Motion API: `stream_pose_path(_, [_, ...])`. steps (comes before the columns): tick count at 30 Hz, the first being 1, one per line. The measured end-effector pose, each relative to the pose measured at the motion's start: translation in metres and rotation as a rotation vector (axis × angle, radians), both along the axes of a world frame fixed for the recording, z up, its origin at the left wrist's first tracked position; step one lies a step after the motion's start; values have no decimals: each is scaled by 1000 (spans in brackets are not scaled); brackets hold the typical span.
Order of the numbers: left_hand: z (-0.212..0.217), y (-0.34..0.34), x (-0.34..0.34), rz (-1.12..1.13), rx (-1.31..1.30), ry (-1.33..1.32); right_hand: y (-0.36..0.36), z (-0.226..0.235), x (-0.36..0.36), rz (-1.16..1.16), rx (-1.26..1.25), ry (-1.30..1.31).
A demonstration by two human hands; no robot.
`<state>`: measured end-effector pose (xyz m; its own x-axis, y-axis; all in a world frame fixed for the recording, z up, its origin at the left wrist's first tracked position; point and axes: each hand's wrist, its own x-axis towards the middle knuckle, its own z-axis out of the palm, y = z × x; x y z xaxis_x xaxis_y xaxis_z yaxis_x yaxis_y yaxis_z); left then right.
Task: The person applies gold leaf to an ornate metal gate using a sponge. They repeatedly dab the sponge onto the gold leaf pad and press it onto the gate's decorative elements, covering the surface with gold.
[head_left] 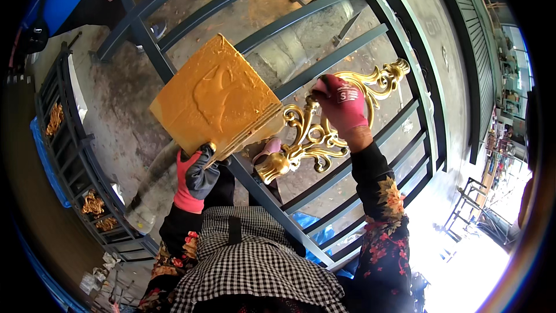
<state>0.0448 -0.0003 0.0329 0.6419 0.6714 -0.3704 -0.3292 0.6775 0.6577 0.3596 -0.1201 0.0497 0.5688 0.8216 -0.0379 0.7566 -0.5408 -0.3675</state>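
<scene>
My left hand (197,174), in a red glove with a grey palm, grips the near corner of a stack of flat cardboard-like sheets (200,90). Wet-looking golden paint is smeared over the top sheet. My right hand (340,101), in a dark red glove, is closed just above a gold scrollwork ornament (315,133). Whatever its fingers pinch is hidden under the glove. The ornament sits among the bars of a dark metal railing panel (324,75), running from near my apron up to the panel's far right.
Another dark panel with gold ornaments (92,203) lies at the left. A person in blue (69,8) is at the upper left. More dark panels (463,40) stand at the right. Blue sheeting (313,229) shows below the bars. The concrete floor (127,81) is stained.
</scene>
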Motion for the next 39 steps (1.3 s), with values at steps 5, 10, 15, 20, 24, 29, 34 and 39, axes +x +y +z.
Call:
stream_pose_path(5, [-3,2,-8,-13,45,112,9,2,-13,0,-32,-86])
stream_pose_path(10, [-10,3,-16,2,3,127,11,1,-27,169,-165,-212])
stream_pose_path(15, [-28,4,-33,29,27,181,15,12,-1,178,-123,-328])
stream_pose_path(20, [-18,4,-28,50,-75,97,12,0,-14,263,-218,-386])
stream_pose_path(24, [-24,3,-36,-7,171,262,17,7,-15,354,-169,-355])
stream_pose_path(29, [-17,3,-34,64,-77,95,18,5,-8,323,-267,-454])
stream_pose_path(34, [-21,4,-37,88,-125,22,15,-1,-20,537,-211,-483])
stream_pose_path(39, [-29,7,-50,-12,-106,-73,14,4,-17,523,-171,-479])
